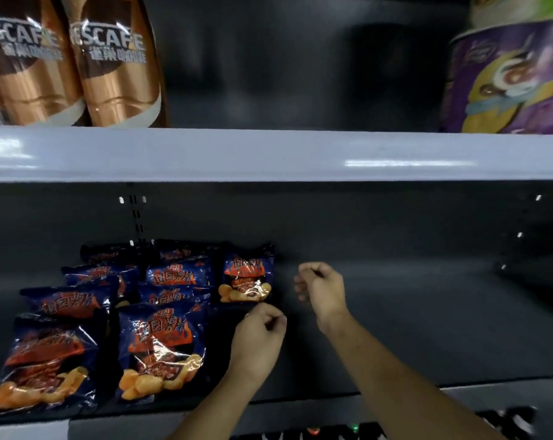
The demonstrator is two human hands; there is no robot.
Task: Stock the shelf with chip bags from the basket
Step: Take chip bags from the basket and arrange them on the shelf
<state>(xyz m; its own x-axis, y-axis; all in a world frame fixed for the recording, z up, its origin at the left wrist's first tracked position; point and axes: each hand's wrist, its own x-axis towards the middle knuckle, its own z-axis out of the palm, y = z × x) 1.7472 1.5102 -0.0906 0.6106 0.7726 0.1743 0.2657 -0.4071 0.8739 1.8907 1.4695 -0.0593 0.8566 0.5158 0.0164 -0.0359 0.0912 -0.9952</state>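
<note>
Hovering near the standing chip bag (248, 277), left hand (258, 339) and right hand (322, 289) showed fingers (301, 289) curled, holding nothing; any careless brush could topple it.

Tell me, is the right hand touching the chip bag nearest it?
Apart. The head view shows a strip of dark shelf between the right hand and the bag to its left.
</note>
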